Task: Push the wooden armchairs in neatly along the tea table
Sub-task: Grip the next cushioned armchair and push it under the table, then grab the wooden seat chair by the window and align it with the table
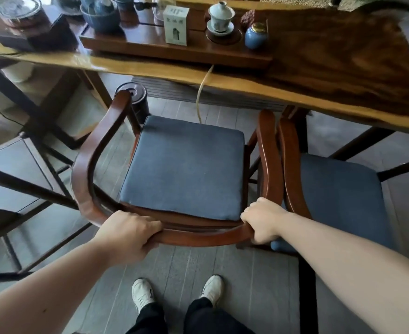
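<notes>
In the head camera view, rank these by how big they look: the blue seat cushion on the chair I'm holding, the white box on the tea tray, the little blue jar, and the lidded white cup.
1. blue seat cushion, by far the largest, though also nearest the camera
2. white box
3. lidded white cup and little blue jar: too close in apparent size to rank

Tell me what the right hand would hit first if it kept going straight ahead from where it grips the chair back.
Probably the chair's own right armrest, which runs forward from the right hand toward the table edge; depth is unclear.
</notes>
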`<action>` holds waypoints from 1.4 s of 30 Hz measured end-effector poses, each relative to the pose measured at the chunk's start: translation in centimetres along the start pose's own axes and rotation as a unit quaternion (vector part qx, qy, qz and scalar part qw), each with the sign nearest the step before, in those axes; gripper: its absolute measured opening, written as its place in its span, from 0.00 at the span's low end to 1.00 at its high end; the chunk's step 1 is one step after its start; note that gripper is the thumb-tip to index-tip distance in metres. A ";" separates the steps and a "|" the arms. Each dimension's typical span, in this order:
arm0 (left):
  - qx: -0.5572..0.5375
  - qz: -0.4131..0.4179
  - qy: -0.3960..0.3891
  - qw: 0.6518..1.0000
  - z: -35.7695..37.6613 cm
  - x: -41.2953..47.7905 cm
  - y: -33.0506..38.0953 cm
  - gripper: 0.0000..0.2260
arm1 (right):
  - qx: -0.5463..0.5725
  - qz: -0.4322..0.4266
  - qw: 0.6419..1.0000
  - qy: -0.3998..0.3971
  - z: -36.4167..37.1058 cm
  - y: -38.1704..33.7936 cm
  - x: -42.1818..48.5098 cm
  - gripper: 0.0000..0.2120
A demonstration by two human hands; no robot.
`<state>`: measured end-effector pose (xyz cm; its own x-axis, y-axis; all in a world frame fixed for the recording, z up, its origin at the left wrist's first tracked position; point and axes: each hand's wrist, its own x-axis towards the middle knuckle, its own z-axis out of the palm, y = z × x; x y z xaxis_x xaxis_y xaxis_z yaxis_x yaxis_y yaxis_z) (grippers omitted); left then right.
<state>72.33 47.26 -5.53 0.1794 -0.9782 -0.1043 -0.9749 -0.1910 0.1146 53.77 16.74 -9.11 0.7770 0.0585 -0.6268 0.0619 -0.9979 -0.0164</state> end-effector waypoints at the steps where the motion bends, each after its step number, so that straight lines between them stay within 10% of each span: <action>1: 0.004 0.000 -0.004 1.000 -0.1 0.3 -0.1 0.10 | 0.005 0.003 1.000 0.004 0.0 0.0 -0.1 0.13; 16: 0.001 -0.032 -0.076 0.997 -1.6 -0.6 0.0 0.11 | 0.033 0.029 0.999 -0.009 -0.2 -1.9 -0.9 0.14; 22: -0.017 -0.035 -0.091 0.995 -3.3 -0.9 1.1 0.24 | 0.089 -0.014 0.995 -0.040 -2.3 -1.7 -2.8 0.36; 28: 0.001 -0.112 0.023 0.993 -5.9 -2.1 0.0 0.30 | 0.048 -0.030 0.993 0.108 -7.7 -3.4 -1.9 0.36; 42: 0.132 -0.300 -0.003 0.945 -12.8 -10.5 -7.8 0.34 | -0.060 -0.108 0.948 0.294 -23.0 -13.3 7.1 0.39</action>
<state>79.71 57.97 7.31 0.7103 -0.6995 -0.0779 -0.6969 -0.6836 -0.2168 72.89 30.99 4.59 0.9504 0.3015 -0.0760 0.3035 -0.9527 0.0157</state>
